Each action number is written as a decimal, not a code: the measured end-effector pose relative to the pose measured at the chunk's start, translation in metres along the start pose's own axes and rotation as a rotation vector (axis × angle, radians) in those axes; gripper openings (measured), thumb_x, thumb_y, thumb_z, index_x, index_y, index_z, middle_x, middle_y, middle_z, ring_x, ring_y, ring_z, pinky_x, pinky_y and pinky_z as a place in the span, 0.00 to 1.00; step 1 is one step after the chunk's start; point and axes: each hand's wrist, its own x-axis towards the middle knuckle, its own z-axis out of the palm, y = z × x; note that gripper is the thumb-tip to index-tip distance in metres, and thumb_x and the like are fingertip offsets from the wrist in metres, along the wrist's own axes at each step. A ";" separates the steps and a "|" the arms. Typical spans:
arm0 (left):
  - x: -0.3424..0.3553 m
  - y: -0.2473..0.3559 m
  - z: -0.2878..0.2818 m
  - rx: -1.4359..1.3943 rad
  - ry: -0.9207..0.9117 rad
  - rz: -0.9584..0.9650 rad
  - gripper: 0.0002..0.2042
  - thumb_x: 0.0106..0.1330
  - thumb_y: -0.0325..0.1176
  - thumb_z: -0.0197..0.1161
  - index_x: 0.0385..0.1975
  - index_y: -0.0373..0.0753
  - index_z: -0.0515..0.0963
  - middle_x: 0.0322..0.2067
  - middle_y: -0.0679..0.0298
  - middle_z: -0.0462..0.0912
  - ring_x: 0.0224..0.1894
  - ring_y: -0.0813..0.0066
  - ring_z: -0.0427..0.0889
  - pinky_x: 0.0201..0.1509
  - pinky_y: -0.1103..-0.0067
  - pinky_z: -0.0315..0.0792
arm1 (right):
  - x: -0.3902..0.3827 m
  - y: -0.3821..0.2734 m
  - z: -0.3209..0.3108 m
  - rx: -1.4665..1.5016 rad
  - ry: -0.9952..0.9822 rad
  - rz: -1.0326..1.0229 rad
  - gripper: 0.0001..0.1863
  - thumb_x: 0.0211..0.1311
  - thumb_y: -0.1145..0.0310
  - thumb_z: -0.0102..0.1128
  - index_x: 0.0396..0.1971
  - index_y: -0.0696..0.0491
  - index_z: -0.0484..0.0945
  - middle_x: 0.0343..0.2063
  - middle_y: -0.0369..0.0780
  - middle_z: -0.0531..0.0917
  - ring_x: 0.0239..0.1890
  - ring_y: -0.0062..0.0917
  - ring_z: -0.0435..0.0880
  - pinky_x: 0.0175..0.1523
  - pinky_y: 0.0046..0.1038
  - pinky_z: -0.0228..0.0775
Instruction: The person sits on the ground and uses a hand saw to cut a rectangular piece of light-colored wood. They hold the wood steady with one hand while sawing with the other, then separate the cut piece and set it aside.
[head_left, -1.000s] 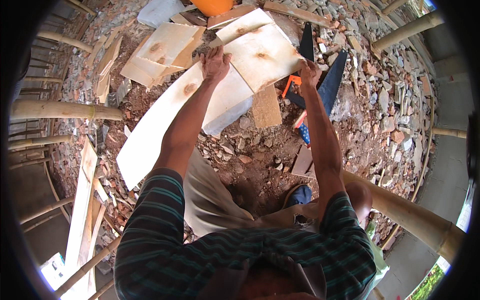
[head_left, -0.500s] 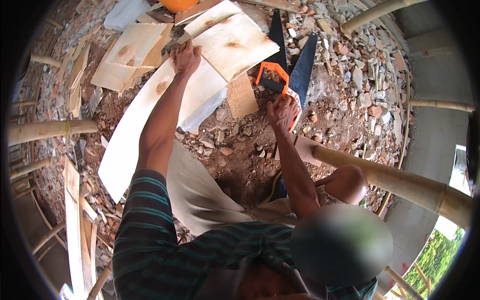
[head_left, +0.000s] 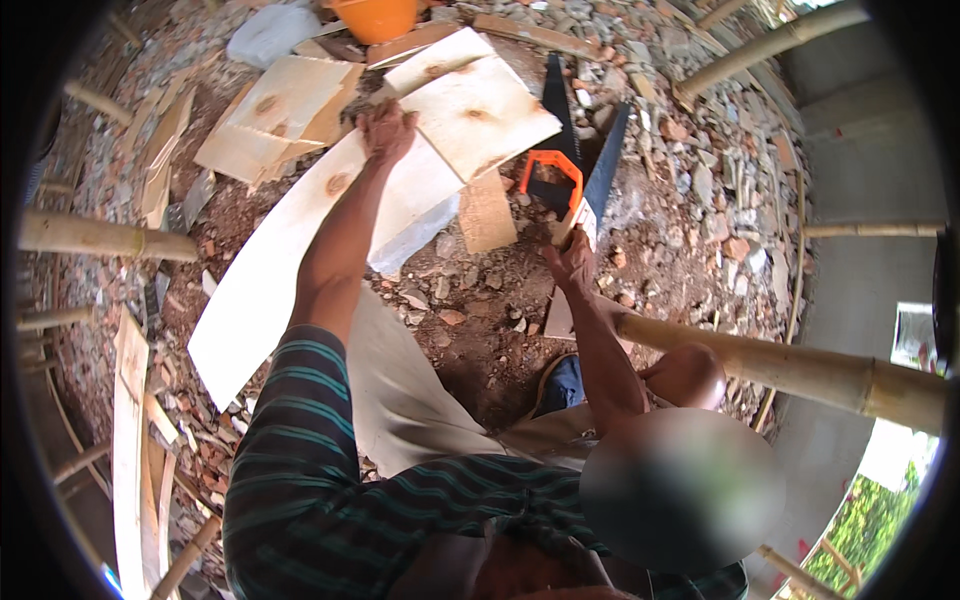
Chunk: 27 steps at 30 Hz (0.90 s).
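Note:
My left hand [head_left: 387, 130] presses, fingers spread, on a long pale plywood sheet [head_left: 300, 220] that bends down toward my left side. Beyond that hand, squarish plywood pieces [head_left: 480, 110] overlap the sheet's far end. My right hand [head_left: 570, 258] is closed around the red-and-white handle end of a handsaw [head_left: 605, 160], its dark blade pointing away from me. Right beside it lies a second saw [head_left: 557, 100] with an orange handle, partly overlapping the first. My fingertips on the handle are partly hidden.
Broken brick and stone rubble [head_left: 700, 180] covers the ground. A bamboo pole [head_left: 780, 370] juts in from the right, close to my right forearm; another pole [head_left: 110, 236] enters at left. More plywood scraps [head_left: 275, 105] and an orange bucket [head_left: 375, 18] lie at the far side.
My right hand has drawn the handsaw toward me, its blade tip sliding nearer past the orange-handled saw. The left hand stays on the plywood; the whole view has shifted slightly.

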 end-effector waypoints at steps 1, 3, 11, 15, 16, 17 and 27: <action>0.002 0.000 0.001 -0.043 -0.028 0.023 0.29 0.70 0.55 0.51 0.62 0.38 0.69 0.63 0.57 0.71 0.68 0.61 0.64 0.72 0.52 0.47 | 0.002 0.002 -0.002 0.023 0.046 0.098 0.27 0.45 0.56 0.70 0.40 0.57 0.71 0.32 0.46 0.77 0.38 0.44 0.78 0.44 0.43 0.69; 0.003 0.001 0.001 -0.069 -0.014 0.015 0.27 0.70 0.54 0.52 0.59 0.39 0.70 0.61 0.60 0.72 0.67 0.63 0.65 0.72 0.51 0.48 | 0.005 0.001 -0.007 0.207 0.282 0.015 0.25 0.49 0.57 0.68 0.40 0.58 0.69 0.31 0.48 0.76 0.36 0.46 0.77 0.41 0.45 0.68; 0.002 0.003 -0.005 -0.118 0.008 0.025 0.24 0.68 0.51 0.55 0.58 0.43 0.71 0.58 0.63 0.75 0.64 0.62 0.68 0.70 0.47 0.48 | 0.008 -0.036 -0.035 0.350 0.692 0.233 0.18 0.56 0.62 0.64 0.32 0.61 0.69 0.25 0.51 0.76 0.28 0.45 0.75 0.37 0.47 0.66; 0.004 0.002 -0.006 -0.123 -0.009 0.020 0.24 0.68 0.51 0.55 0.57 0.41 0.71 0.57 0.61 0.76 0.63 0.60 0.70 0.69 0.46 0.49 | 0.012 -0.055 -0.039 0.458 0.677 0.214 0.19 0.56 0.60 0.66 0.33 0.60 0.71 0.28 0.49 0.75 0.31 0.40 0.74 0.39 0.44 0.66; 0.005 0.002 -0.006 -0.116 -0.013 0.028 0.25 0.68 0.52 0.55 0.57 0.41 0.71 0.57 0.60 0.75 0.64 0.59 0.70 0.70 0.46 0.49 | 0.014 -0.059 -0.040 0.463 0.673 0.217 0.19 0.56 0.60 0.66 0.33 0.59 0.71 0.28 0.48 0.75 0.32 0.39 0.74 0.40 0.44 0.66; 0.006 0.003 -0.007 -0.101 -0.021 0.030 0.25 0.68 0.52 0.55 0.57 0.41 0.71 0.57 0.59 0.75 0.64 0.58 0.69 0.70 0.46 0.49 | 0.016 -0.064 -0.041 0.446 0.711 0.152 0.17 0.56 0.62 0.66 0.32 0.60 0.71 0.27 0.48 0.76 0.31 0.39 0.76 0.38 0.43 0.67; -0.001 0.001 0.001 -0.267 0.098 -0.032 0.35 0.70 0.50 0.53 0.70 0.34 0.55 0.64 0.50 0.68 0.68 0.55 0.64 0.73 0.48 0.44 | -0.002 -0.127 -0.092 0.822 0.478 -0.197 0.13 0.61 0.65 0.65 0.33 0.58 0.74 0.24 0.41 0.82 0.23 0.20 0.82 0.26 0.24 0.78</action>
